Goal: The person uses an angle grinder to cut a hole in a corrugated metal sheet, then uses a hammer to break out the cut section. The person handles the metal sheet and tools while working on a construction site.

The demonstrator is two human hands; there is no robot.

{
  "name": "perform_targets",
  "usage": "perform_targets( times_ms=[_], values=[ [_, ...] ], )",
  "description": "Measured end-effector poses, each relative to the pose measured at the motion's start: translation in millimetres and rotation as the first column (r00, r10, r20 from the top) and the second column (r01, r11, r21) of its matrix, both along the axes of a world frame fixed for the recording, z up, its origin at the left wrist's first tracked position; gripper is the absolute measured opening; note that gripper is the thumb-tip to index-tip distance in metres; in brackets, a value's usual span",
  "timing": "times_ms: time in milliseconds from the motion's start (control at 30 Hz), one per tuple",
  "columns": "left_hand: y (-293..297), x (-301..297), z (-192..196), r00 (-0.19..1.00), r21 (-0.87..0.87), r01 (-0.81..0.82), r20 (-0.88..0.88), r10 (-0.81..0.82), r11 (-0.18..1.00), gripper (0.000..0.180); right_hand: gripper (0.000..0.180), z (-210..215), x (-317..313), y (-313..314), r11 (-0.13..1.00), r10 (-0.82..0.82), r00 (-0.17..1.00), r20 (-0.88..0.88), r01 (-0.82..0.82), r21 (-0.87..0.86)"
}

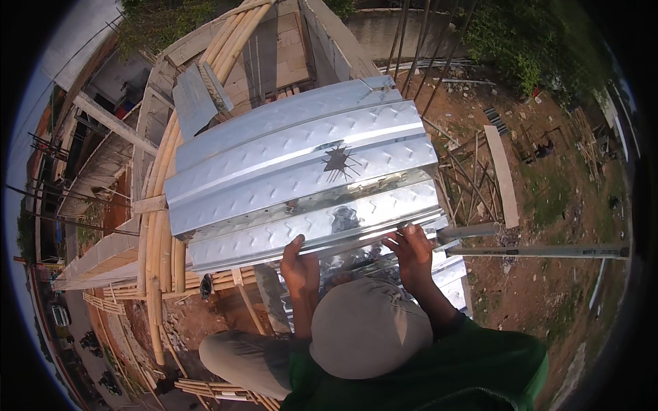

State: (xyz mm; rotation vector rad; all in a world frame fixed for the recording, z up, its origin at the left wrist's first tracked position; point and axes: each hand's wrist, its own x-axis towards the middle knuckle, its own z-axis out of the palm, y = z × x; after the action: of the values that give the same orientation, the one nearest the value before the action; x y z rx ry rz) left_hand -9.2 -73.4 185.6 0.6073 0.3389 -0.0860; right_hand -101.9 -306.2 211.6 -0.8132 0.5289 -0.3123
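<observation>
A shiny ribbed metal decking sheet (301, 179) with wavy embossing lies across the middle, in front of me. My left hand (299, 266) grips its near edge, thumb and fingers closed on the rim. Farther right along the same edge, my right hand (414, 255) has its fingers curled over the metal. A dark star-shaped spot marks the sheet's surface; whether it is a hole or glare I cannot tell. Other shiny metal (449, 282) shows underneath, partly hidden by my arms. Between my forearms is a rounded grey cloth shape (370, 329), probably my bent knee.
Bundled bamboo poles (156, 260) run along the left side. Beyond stand a block wall (274, 61) and a smaller bent metal piece (194, 103). A long metal bar (541, 252) sticks out at right. The dirt ground (541, 308) lies far below, with thin rods (428, 48) upright behind.
</observation>
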Motion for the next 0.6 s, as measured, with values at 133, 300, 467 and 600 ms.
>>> perform_targets(
  times_ms=[133,300,467,600],
  values=[
    [-6.1,1.2,0.2,0.972,-0.097,0.129,-0.182,-0.145,0.987,0.022,0.028,-21.6,4.4,-10.9,0.977,0.045,0.964,-0.262,-0.097,-0.188],
    [-11.3,-1.5,6.7,0.97,-0.062,0.155,-0.178,-0.164,0.986,0.016,0.03,-36.5,12.9,-22.7,0.999,0.046,0.974,-0.222,-0.047,0.0],
    [-13.8,2.1,14.0,0.966,-0.019,0.11,-0.233,-0.112,0.994,0.01,0.031,-36.0,18.6,-18.8,0.999,0.038,0.952,-0.303,-0.036,0.012],
    [-14.8,1.4,14.7,0.956,0.045,0.133,-0.27,-0.116,0.99,0.012,0.035,-45.5,10.6,-18.8,0.996,0.071,0.984,-0.161,-0.062,0.059]
  ],
)
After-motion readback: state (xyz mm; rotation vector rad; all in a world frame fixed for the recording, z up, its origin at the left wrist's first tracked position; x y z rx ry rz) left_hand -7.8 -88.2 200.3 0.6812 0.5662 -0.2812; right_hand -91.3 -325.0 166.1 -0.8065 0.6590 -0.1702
